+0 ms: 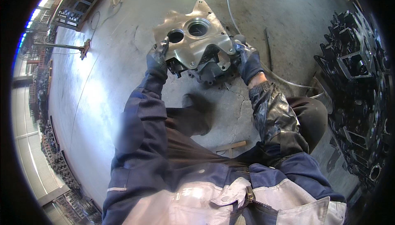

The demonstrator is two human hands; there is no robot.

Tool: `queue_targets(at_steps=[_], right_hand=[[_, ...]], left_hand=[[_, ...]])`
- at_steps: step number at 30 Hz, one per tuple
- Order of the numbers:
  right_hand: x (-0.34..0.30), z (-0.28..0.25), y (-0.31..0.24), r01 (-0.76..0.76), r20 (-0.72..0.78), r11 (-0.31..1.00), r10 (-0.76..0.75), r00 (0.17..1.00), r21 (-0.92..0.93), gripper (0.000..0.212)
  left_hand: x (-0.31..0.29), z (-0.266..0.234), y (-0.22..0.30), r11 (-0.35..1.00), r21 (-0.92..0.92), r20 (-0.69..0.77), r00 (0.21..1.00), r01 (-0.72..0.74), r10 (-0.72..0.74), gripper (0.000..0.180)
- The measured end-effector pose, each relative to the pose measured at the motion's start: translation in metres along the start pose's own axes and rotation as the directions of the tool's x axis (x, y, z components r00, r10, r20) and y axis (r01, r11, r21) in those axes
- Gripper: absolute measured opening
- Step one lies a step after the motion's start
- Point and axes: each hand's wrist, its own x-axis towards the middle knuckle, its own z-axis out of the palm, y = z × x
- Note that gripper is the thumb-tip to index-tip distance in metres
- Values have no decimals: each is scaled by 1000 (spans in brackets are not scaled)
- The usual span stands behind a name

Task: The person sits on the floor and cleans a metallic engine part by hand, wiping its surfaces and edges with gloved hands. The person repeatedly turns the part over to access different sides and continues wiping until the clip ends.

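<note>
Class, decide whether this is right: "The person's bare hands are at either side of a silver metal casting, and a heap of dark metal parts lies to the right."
Not quite: the hands are not bare. The head view shows dark gloves on the left hand and right hand. The silver metal casting and heap of dark metal parts are as stated.

Seen from the left of two fisheye cameras worn on the head, the view looks steeply down and forward at the floor (115, 81). The jacket (189, 214) sits nearest the lens; the left hand (157, 58), right hand (249, 62) and metal part (214, 40) lie farther out. Edges bend toward a dark rim, taking in a rack (78, 3) at far left and black metal parts (358, 97) at right.
</note>
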Motion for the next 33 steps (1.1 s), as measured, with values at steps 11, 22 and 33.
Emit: queue_targets(at_steps=[11,22,33], right_hand=[[-31,24,-12,-19,-14,985,17,1000,-169,21],[-6,15,-54,104,46,943,-95,994,-317,44],[46,9,-119,207,92,706,-198,976,-678,47]], left_hand=[[24,-29,-72,942,250,-293,945,224,-147,42],[16,-15,-24,752,659,-97,990,-15,104,55],[51,24,-31,821,564,-56,996,84,-64,55]])
